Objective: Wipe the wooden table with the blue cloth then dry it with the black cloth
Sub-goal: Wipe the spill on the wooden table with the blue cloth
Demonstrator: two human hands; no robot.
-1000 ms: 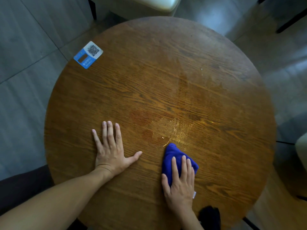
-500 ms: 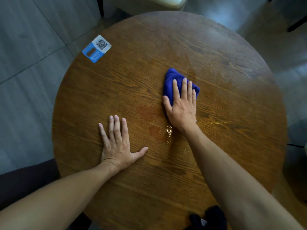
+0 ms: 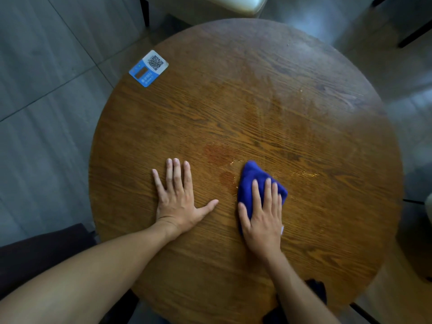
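Note:
The round wooden table (image 3: 268, 101) fills the view, with damp streaks and shiny wet spots near its middle. My right hand (image 3: 263, 220) lies flat on the folded blue cloth (image 3: 251, 181) and presses it onto the tabletop just right of centre. My left hand (image 3: 178, 199) rests flat on the bare wood to the left of the cloth, fingers spread, holding nothing. The black cloth (image 3: 318, 292) lies at the table's near edge, partly hidden behind my right forearm.
A blue and white QR card (image 3: 149, 67) lies at the table's far left edge. A light-cushioned chair (image 3: 233, 3) stands beyond the far edge. A dark seat (image 3: 35, 256) is at the near left. Grey tiled floor surrounds the table.
My right hand has pulled the blue cloth back from the table's centre toward the near side. Wet streaks show where it passed. My left hand stays put.

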